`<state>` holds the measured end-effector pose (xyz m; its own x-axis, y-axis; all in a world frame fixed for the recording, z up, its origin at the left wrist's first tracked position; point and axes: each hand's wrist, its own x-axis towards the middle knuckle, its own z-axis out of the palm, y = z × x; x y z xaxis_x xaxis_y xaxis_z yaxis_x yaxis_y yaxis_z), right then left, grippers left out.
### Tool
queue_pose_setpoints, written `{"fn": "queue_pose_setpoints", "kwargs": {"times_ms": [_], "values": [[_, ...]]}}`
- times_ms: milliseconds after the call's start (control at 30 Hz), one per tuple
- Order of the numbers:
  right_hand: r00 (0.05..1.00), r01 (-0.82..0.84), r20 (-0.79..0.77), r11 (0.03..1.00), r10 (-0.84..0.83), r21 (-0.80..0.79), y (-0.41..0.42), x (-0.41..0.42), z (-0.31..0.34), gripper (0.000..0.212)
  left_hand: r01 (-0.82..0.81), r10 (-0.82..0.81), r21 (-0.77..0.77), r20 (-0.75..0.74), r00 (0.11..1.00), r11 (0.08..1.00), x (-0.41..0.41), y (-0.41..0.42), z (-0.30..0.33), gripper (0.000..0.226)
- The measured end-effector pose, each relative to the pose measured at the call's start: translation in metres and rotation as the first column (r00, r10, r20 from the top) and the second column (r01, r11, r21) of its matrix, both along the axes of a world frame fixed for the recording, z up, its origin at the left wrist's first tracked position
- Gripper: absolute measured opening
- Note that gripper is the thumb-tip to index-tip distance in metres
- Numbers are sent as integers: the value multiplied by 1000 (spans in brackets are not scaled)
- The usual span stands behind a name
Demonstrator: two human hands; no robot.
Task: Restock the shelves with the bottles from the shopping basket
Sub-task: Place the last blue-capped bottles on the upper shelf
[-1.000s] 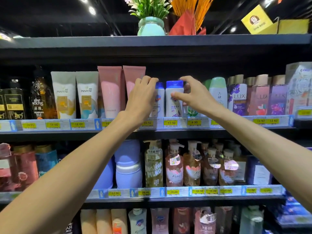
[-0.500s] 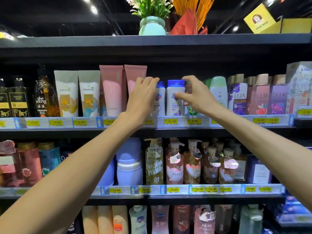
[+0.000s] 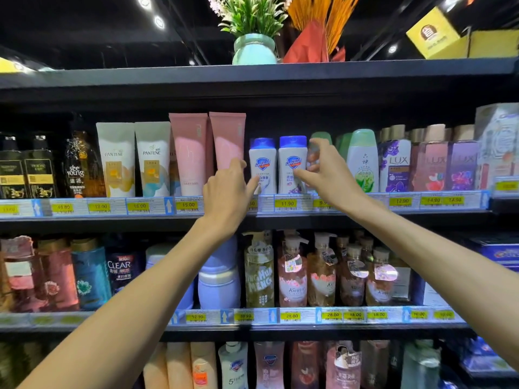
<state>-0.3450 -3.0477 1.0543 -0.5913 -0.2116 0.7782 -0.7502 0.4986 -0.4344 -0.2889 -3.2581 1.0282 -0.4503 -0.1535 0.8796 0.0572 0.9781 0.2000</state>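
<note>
**Up at the second shelf, both hands on the small white bottles**

At the second shelf [image 3: 252, 217] from the top we have both arms stretched up and forward. Our left hand [image 3: 229, 189] has its fingers loosely extended, the forefinger tip touching the front of the left blue-capped white bottle [image 3: 262, 164]; it grips nothing. Our right hand [image 3: 327, 175] is spread wide, thumb tip against the lower front of the right blue-capped white bottle [image 3: 292, 161], the other fingers reaching up just beside and behind it towards a blurred bottle [image 3: 313, 158]; whether they close on that one we cannot tell. Both white bottles stand upright, side by side and touching, at the shelf's front edge above yellow price tags [image 3: 286, 203].

Left of them stand two pink tubes [image 3: 207, 153], two Pantene tubes [image 3: 134, 158] and dark bottles [image 3: 28, 169]. To the right are green-capped bottles [image 3: 363, 158] and Lux bottles [image 3: 396, 164].

On the shelf below, pump bottles [image 3: 292, 270] with pinkish and amber contents stand in rows, beside lilac tubs [image 3: 219, 279] and a Clear bottle [image 3: 120, 270]. A further shelf under that carries more bottles, only partly in view.

On the top board sits a pale green vase [image 3: 254, 49] holding a plant, next to orange stalks [image 3: 325, 12] wrapped in red. Ceiling spotlights [image 3: 144, 1] shine against a dark ceiling.
</note>
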Motion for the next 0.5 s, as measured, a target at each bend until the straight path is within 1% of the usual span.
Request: {"fn": "queue_pose_setpoints", "kwargs": {"times_ms": [133,233,367,500], "values": [[997,58,50,998,-58,-7,-2,2,-12,65,-65,65,2,53,997,998,-3,2,3,44],[993,100,57,995,-100,10,-5,5,-17,64,-95,99,-34,135,986,995,-7,5,11,51],[986,149,69,987,-153,60,-7,9,-21,61,-89,91,-20,250,964,996,-12,6,21,52],[984,164,60,983,-169,80,-8,9,-22,53,-75,68,9,335,940,997,-14,7,29,57]]}}
